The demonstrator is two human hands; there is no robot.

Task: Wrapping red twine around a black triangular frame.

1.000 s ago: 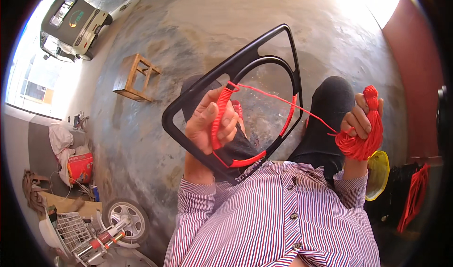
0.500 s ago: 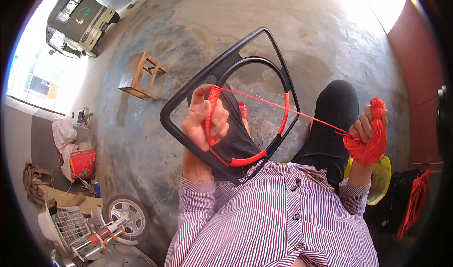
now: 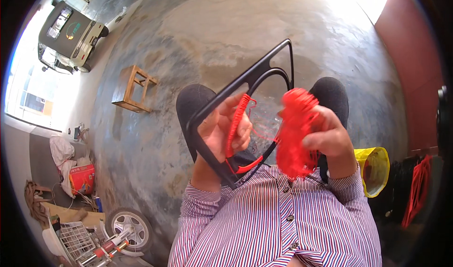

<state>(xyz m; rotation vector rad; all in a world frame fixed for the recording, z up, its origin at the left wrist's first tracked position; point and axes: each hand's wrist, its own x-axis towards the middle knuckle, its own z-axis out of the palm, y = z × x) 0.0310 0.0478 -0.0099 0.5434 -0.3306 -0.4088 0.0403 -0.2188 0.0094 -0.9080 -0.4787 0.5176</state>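
- Above the person's lap, tilted between the knees, a black frame [image 3: 260, 69] hangs in the air with its upper corner pointing away from the body and its lower corner in front of the striped shirt [image 3: 278, 220].
- On the frame's inner curve, nearest the left hand [image 3: 219, 130], runs a tight red cord wrapping [image 3: 236, 128]; the left hand's fingers are curled about this wrapped stretch, with the outer bar passing in front of the palm.
- Lower on the same curve, a smooth red section [image 3: 250, 165] shows below the left hand.
- To the right of the wrapping, a red cord bundle [image 3: 296, 135] sits clamped in the right hand [image 3: 330, 135], thumb across its front (both blurred); it covers part of the frame's right side, and I cannot tell whether they touch.
- Between the 2 hands, which are near each other yet apart, a loose red strand [image 3: 263, 135] sags.
- Beyond the right forearm stand a yellow container [image 3: 386, 172] and, farther out, a hanging red hank [image 3: 417, 191].
- Across the floor, left of the frame, is 1 wooden stool [image 3: 123, 88].
- At the far left, a red packet [image 3: 81, 179] bears pale print, too small to make out.
- Farther off, a dark three-wheeled vehicle [image 3: 66, 36] carries a round greenish emblem with tiny lettering.
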